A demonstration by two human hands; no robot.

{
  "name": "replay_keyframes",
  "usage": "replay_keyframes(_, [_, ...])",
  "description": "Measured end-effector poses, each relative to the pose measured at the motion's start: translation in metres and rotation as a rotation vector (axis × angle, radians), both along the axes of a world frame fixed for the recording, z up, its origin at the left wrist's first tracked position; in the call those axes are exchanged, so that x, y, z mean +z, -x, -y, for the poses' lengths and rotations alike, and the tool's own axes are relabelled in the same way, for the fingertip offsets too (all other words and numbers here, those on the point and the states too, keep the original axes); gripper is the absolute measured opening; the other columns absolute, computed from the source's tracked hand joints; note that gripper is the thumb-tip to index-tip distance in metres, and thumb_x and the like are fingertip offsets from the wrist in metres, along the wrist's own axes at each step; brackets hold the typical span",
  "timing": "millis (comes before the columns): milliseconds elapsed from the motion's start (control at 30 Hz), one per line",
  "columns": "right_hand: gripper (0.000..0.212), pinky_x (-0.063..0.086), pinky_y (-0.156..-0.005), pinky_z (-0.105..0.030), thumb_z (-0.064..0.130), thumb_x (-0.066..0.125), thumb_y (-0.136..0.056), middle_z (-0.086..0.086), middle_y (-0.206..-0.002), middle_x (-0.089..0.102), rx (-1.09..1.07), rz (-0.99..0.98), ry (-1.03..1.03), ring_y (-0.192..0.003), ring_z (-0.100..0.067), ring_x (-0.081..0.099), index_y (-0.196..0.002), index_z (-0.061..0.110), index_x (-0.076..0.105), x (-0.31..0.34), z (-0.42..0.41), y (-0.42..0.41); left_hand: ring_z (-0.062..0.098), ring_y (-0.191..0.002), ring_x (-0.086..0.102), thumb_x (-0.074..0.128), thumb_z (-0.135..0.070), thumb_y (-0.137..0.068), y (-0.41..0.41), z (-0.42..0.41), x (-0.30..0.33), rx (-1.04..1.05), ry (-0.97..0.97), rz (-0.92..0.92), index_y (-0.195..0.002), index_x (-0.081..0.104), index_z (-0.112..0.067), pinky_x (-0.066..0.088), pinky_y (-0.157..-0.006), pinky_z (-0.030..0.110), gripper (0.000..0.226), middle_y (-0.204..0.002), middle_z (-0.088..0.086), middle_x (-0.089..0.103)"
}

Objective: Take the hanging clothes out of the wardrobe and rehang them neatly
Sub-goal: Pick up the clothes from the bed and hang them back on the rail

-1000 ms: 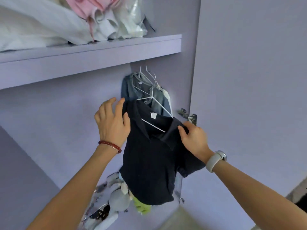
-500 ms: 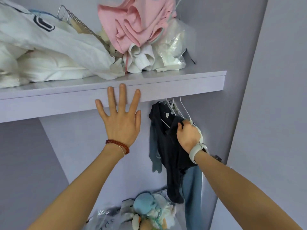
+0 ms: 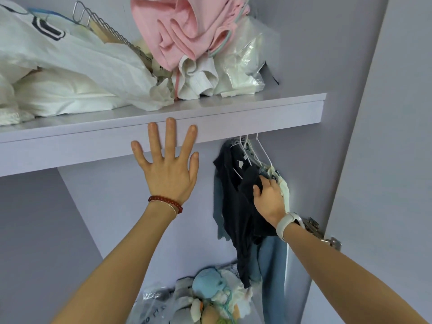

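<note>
A dark navy shirt (image 3: 236,206) hangs on a white wire hanger (image 3: 259,155) under the lilac shelf (image 3: 233,120), bunched against the wardrobe's right wall. Blue denim garments (image 3: 272,260) and a cream garment (image 3: 285,190) hang behind and beside it. My right hand (image 3: 268,202) grips the navy shirt's shoulder, fingers curled into the fabric. My left hand (image 3: 168,164) is spread flat, fingers straight, its fingertips against the shelf's front edge. The rail itself is hidden behind the shelf.
On the shelf lie white bedding (image 3: 65,73), a pink garment (image 3: 187,31), plastic bags (image 3: 245,57) and wire hangers (image 3: 102,22). Soft toys and bags (image 3: 210,298) are piled on the wardrobe floor. A door hinge (image 3: 320,232) sits at the right, beside the open door (image 3: 385,160).
The view has tilted up to show the shelf top. My left hand left the shirt and rose to the shelf edge. My right hand moved up with the shirt, which now hangs under the shelf.
</note>
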State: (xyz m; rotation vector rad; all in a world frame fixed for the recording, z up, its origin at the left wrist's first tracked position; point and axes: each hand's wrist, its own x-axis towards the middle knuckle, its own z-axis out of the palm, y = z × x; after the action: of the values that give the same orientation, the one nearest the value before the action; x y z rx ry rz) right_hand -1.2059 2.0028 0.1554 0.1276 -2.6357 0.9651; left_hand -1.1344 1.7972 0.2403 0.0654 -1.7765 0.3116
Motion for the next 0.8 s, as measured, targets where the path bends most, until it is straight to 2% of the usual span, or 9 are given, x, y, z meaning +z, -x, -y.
replay_keyframes(100, [0.047,0.027,-0.107,-0.035,0.021,0.04,-0.096,-0.015,-0.141,0.038,0.03,-0.058,0.03,-0.131,-0.028,0.03,-0.14,0.006,0.031,-0.002,-0.011,-0.025,0.038,-0.134,0.011,0.045,-0.033,-0.092,-0.007,-0.004,0.003,-0.052,-0.041,0.051,-0.143,0.028,-0.027,0.01,-0.101,0.065,0.054,-0.148,0.011,0.018])
replay_keyframes(200, [0.047,0.024,-0.109,-0.033,0.019,0.041,-0.096,-0.014,-0.145,0.034,0.014,-0.133,-0.005,-0.133,-0.028,0.028,-0.14,0.005,0.032,-0.004,-0.025,-0.058,0.036,-0.137,0.007,0.044,-0.029,-0.091,-0.02,-0.014,-0.008,-0.155,-0.12,0.134,-0.144,0.027,-0.025,0.005,-0.105,0.063,0.056,-0.151,0.014,0.021])
replay_keyframes(300, [0.045,0.027,-0.108,-0.04,0.014,0.045,-0.094,-0.018,-0.142,0.038,-0.021,-0.203,-0.065,-0.128,-0.034,0.034,-0.137,0.002,0.037,-0.016,-0.043,-0.1,0.041,-0.138,0.016,0.046,-0.027,-0.087,-0.042,-0.032,-0.043,-0.285,-0.231,0.268,-0.142,0.033,-0.023,0.005,-0.105,0.063,0.057,-0.149,0.019,0.025])
replay_keyframes(400, [0.044,0.027,-0.11,-0.046,0.014,0.046,-0.093,-0.018,-0.142,0.039,-0.082,-0.168,-0.122,-0.131,-0.035,0.034,-0.135,0.003,0.04,-0.048,-0.066,-0.153,0.044,-0.135,0.022,0.046,-0.026,-0.084,-0.069,-0.056,-0.095,-0.382,-0.303,0.484,-0.139,0.04,-0.017,0.01,-0.103,0.067,0.056,-0.147,0.023,0.027])
replay_keyframes(533, [0.044,0.024,-0.111,-0.044,0.017,0.045,-0.094,-0.014,-0.144,0.038,-0.232,-0.044,-0.151,-0.135,-0.032,0.029,-0.136,0.007,0.039,-0.1,-0.102,-0.241,0.043,-0.133,0.031,0.06,-0.021,-0.081,-0.112,-0.108,-0.157,-0.523,-0.243,0.74,-0.133,0.048,-0.014,0.018,-0.101,0.068,0.054,-0.143,0.023,0.036])
replay_keyframes(667, [0.042,0.022,-0.11,-0.045,0.017,0.047,-0.093,-0.012,-0.142,0.04,-0.482,0.077,-0.139,-0.135,-0.03,0.03,-0.134,0.007,0.044,-0.143,-0.151,-0.338,0.04,-0.131,0.035,0.069,-0.017,-0.076,-0.164,-0.18,-0.192,-0.749,-0.146,0.958,-0.127,0.055,-0.013,0.022,-0.102,0.066,0.053,-0.14,0.019,0.042])
replay_keyframes(800, [0.041,0.018,-0.112,-0.043,0.023,0.04,-0.095,-0.007,-0.146,0.034,-0.74,0.242,-0.161,-0.138,-0.024,0.023,-0.135,0.012,0.041,-0.173,-0.201,-0.436,0.04,-0.124,0.045,0.074,-0.013,-0.069,-0.222,-0.26,-0.212,-1.006,0.069,1.053,-0.118,0.061,-0.01,0.031,-0.095,0.065,0.05,-0.133,0.015,0.052])
